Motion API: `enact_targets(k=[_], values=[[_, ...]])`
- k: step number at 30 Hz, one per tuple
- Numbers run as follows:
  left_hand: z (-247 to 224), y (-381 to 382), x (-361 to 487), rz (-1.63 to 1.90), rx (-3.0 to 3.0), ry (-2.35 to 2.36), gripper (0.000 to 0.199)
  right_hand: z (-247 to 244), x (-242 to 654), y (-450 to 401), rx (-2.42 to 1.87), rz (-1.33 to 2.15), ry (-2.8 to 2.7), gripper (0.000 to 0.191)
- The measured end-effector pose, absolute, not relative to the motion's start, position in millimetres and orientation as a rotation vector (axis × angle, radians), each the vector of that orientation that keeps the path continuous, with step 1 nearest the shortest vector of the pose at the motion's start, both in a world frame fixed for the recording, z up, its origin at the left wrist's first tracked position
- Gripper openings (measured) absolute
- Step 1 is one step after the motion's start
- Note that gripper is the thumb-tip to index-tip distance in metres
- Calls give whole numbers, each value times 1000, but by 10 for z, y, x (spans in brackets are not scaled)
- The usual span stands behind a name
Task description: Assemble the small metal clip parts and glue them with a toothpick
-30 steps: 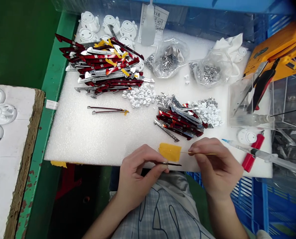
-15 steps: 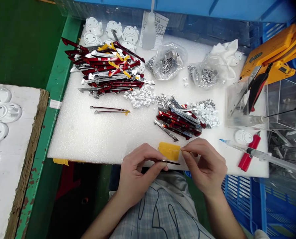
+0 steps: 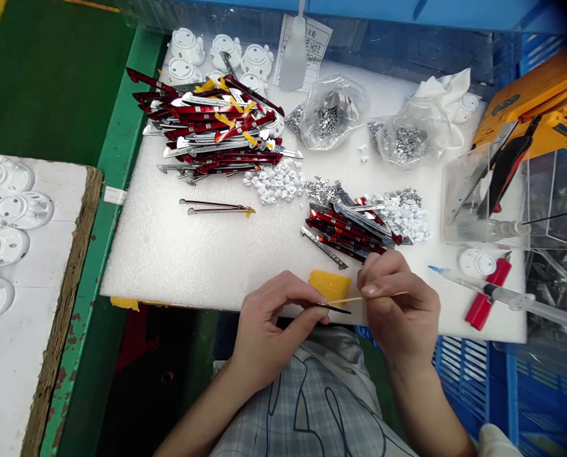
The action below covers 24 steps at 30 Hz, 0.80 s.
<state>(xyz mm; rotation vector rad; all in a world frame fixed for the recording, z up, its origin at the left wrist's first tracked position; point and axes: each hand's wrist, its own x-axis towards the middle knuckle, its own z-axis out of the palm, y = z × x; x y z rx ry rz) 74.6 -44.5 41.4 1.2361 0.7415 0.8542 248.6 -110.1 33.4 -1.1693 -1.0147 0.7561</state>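
Note:
My left hand pinches a slim dark red metal strip between thumb and fingers, near the front edge of the white foam board. My right hand grips a thin wooden stick, whose tip comes close to the strip. Just behind both hands lies a yellow sponge, partly hidden by the stick and right fingers. A small pile of red and silver strips sits beyond my right hand.
A large heap of red and silver strips and white ceramic pieces stand at the back. Bags of silver bits, a syringe and a clear acrylic box lie to the right. A white board stands left.
My right hand has moved left and lower, bringing the stick's tip closer to the strip and across the sponge's front. The whole scene has shifted slightly in view as my head moved.

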Motion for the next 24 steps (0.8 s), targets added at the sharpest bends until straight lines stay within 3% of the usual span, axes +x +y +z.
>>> enact_targets(k=[24], values=[[433, -444, 736, 844, 1230, 773, 9, 325, 2490, -1107, -1205, 732, -1023, 5]])
